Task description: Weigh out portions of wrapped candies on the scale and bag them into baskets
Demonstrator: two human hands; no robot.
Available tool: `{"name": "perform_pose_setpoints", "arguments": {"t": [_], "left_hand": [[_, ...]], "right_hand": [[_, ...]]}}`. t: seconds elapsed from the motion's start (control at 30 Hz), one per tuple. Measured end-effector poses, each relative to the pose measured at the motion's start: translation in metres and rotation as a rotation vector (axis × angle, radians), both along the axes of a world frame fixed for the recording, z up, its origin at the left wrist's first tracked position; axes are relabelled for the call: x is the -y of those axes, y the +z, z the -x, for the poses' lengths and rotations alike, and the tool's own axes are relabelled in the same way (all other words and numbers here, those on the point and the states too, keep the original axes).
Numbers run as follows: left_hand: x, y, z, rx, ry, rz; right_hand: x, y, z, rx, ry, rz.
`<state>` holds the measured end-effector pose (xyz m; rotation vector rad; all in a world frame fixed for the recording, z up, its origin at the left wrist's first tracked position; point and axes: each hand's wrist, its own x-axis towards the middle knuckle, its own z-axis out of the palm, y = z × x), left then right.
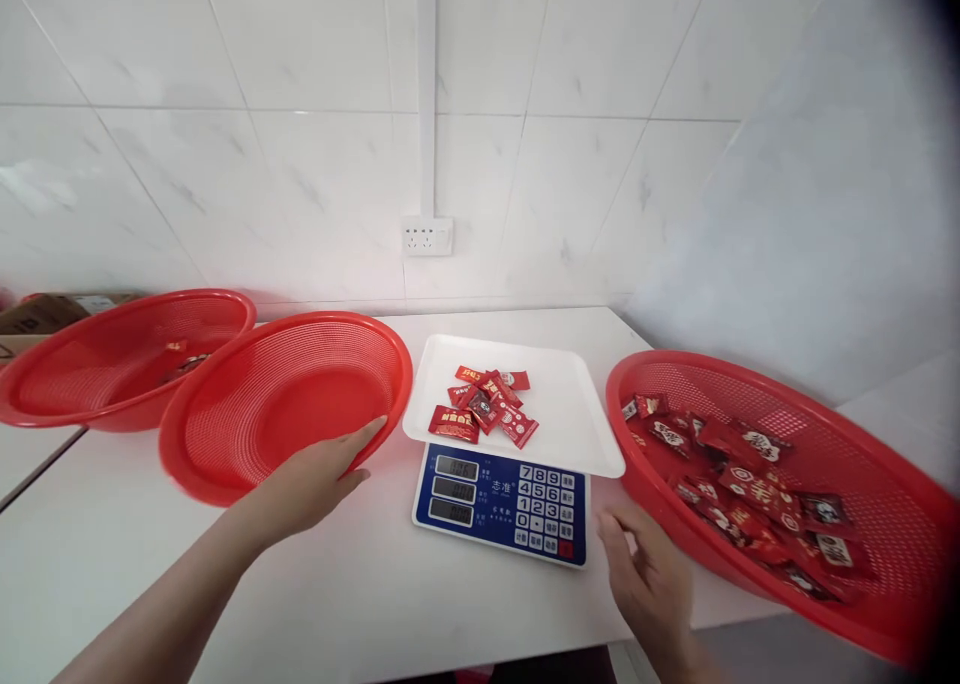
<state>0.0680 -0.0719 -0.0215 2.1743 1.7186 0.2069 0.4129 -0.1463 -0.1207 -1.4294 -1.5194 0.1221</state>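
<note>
My left hand [322, 479] is closed on the near right rim of a red plastic basket [217, 454], with fingers over the rim and the thumb outside it. Nothing lies inside that basket. Right of it is a blue digital scale [501, 549] with a white tray [559, 419] on top. Several small red candy packets [487, 404] are heaped on the tray. My right hand [645, 574] hovers loosely curled between the scale's keypad and the right basket, with nothing visible in its fingers.
A large red basket [637, 469] of red and dark candy packets [757, 489] stands at the right. Another red basket [127, 419] at the far left holds a few packets, with a cardboard box [41, 316] behind it. A wall socket [427, 236] is above the table [330, 594].
</note>
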Motion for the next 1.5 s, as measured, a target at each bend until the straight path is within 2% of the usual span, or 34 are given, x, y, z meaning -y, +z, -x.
{"name": "perform_pose_setpoints", "arguments": {"t": [0.1,0.2,0.3,0.37,0.43,0.5,0.57,0.67,0.73,0.83,1.0,1.13,1.23,1.33,1.5], "left_hand": [[-0.002,-0.002,-0.006,-0.035,0.02,-0.005],[0.003,-0.007,-0.008,0.044,0.178,-0.183],[0.01,-0.016,-0.007,0.156,0.269,-0.373],[0.015,-0.024,-0.005,0.213,0.248,-0.45],[0.017,-0.031,-0.004,0.251,0.189,-0.486],[0.018,-0.037,-0.006,0.266,0.128,-0.5],[0.017,-0.039,-0.011,0.26,0.067,-0.495],[0.014,-0.039,-0.023,0.245,-0.031,-0.49],[0.012,-0.038,-0.031,0.25,-0.086,-0.495],[0.008,-0.034,-0.039,0.265,-0.127,-0.471],[-0.006,-0.022,-0.058,0.26,-0.21,-0.37],[-0.025,-0.016,-0.082,0.175,-0.266,-0.309],[-0.036,-0.018,-0.095,0.104,-0.24,-0.245],[-0.043,-0.02,-0.098,0.125,-0.216,-0.21],[-0.051,-0.021,-0.101,0.252,-0.164,-0.167]], "right_hand": [[-0.036,0.033,0.012,0.158,-0.009,0.068],[-0.071,0.056,0.026,0.322,0.038,0.25],[-0.091,0.068,0.034,0.433,0.11,0.414],[-0.096,0.073,0.033,0.424,0.131,0.49],[-0.099,0.081,0.029,0.376,0.092,0.53],[-0.103,0.095,0.027,0.343,0.029,0.521],[-0.109,0.112,0.035,0.331,0.028,0.47],[-0.121,0.136,0.065,0.218,0.205,0.368],[-0.128,0.145,0.087,0.089,0.345,0.294],[-0.132,0.142,0.102,0.096,0.413,0.299],[-0.124,0.11,0.081,0.479,0.246,0.548],[-0.117,0.09,0.072,0.56,0.237,0.537],[-0.114,0.086,0.071,0.56,0.209,0.515],[-0.113,0.084,0.066,0.517,0.177,0.507],[-0.111,0.083,0.058,0.185,0.215,0.401]]}}
